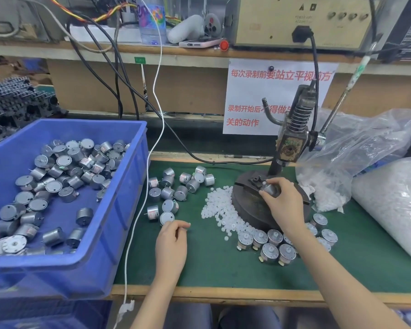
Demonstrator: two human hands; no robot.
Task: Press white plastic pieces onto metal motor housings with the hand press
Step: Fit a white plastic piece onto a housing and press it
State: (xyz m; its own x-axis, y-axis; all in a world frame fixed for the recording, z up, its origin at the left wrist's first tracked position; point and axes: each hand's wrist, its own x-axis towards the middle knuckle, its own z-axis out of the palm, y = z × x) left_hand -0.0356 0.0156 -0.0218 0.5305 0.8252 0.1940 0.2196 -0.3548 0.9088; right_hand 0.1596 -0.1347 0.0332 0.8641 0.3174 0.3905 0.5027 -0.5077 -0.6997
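- Right hand point(282, 203) grips a motor point(269, 189) on the press base point(248, 204).
- Left hand point(172, 243) rests on the bench point(223, 269), fingers curled; whether it pinches anything, I cannot tell.

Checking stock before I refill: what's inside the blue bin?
Loose metal motor housings, heaped toward the back and left of the blue bin, with bare blue floor near the right wall. Anything beneath the heap is covered.

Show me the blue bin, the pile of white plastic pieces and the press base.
blue bin point(45, 264): head view, its near rim.
pile of white plastic pieces point(217, 206): head view, heap's middle.
press base point(247, 203): head view, bare left part.
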